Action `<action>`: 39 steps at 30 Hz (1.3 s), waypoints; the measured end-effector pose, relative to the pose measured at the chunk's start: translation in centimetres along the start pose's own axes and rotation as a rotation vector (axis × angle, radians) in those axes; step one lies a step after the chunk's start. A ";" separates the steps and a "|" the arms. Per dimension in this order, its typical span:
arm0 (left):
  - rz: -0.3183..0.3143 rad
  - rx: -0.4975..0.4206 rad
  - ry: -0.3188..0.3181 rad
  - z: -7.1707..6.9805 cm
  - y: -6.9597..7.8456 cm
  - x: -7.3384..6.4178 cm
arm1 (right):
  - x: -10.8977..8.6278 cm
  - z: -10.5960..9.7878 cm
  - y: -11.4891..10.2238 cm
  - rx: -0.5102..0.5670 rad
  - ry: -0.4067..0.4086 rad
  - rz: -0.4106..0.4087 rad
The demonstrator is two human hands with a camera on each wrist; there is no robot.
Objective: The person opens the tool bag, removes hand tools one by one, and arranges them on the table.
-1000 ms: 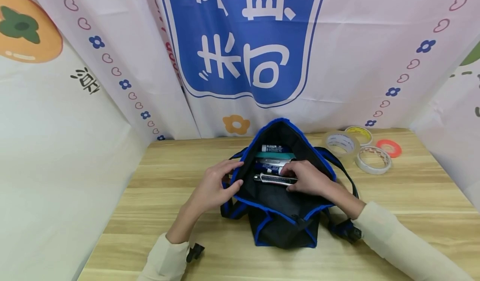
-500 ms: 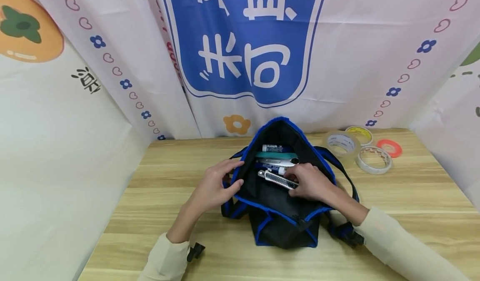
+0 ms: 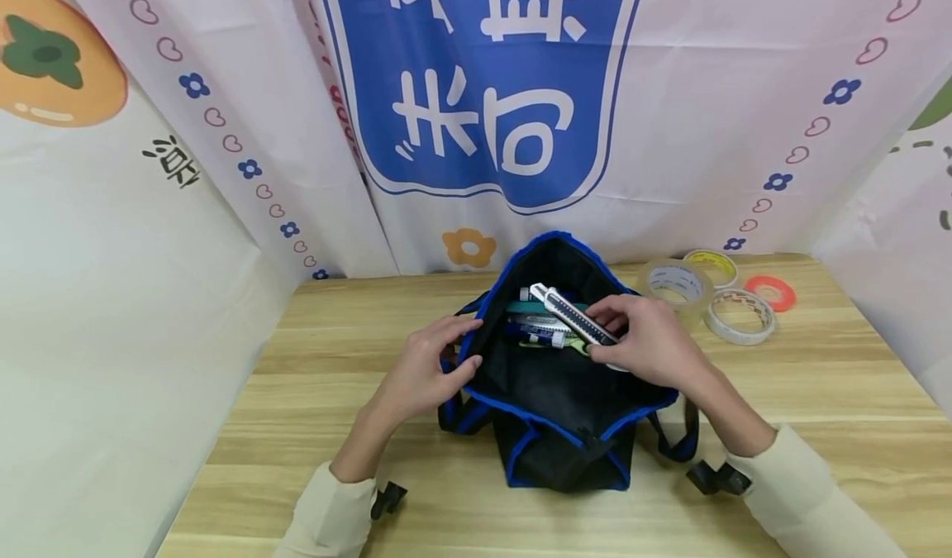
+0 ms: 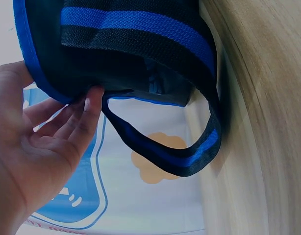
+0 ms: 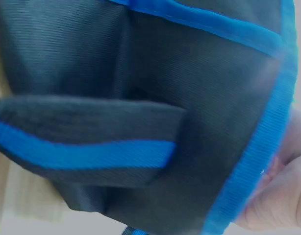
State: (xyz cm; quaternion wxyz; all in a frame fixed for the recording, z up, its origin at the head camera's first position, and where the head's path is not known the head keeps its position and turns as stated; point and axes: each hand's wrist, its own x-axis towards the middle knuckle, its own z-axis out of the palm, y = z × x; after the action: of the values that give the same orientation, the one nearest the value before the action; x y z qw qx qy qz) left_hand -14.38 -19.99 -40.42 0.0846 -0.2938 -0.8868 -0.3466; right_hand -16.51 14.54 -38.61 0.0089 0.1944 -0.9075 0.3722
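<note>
A black tool bag with blue trim (image 3: 568, 463) stands with its mouth spread wide. My left hand (image 3: 427, 369) holds its left rim, thumb on one side and fingers on the other; in the left wrist view the fingertips (image 4: 94, 98) touch the bag's outside. Over the opening, my right hand (image 3: 658, 345) grips a utility knife (image 3: 571, 313), tilted with its tip up and left. Below the knife lie a glue stick (image 3: 549, 340), a teal object (image 3: 524, 307) and a lime-green handle (image 3: 577, 345). In the right wrist view the bag's wall hides most of that hand.
To the right lie a wide clear tape roll (image 3: 677, 285), a yellow-cored roll (image 3: 711, 267), a white roll (image 3: 741, 318) and a red ring of tape (image 3: 771, 293). Strap handles (image 4: 165, 159) loop out from the bag's sides. A printed cloth hangs behind the wooden table (image 3: 335, 310).
My right hand has lifted the utility knife off the bag's inside and drawn it up and right, uncovering the lime-green handle. The left hand stays on the rim.
</note>
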 end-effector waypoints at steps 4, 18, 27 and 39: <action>0.000 0.004 -0.002 0.0 0.0 0.0 | -0.5 -1.2 0.2 0.033 0.006 0.050; 0.009 -0.005 0.000 0.0 0.0 0.3 | -2.6 -5.9 3.2 -0.053 0.151 0.150; -0.010 0.015 -0.004 0.0 0.0 0.1 | -4.6 -7.2 6.2 -0.101 0.209 0.167; 0.005 -0.003 0.000 -0.1 0.0 0.2 | -7.0 -7.4 9.0 -0.132 0.147 0.285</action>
State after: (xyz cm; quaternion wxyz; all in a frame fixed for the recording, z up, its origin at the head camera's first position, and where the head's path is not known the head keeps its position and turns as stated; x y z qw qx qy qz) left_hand -14.54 -19.96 -40.31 0.0852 -0.2963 -0.8854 -0.3478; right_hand -14.24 27.84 -40.44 0.0354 0.0350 -0.9453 0.3223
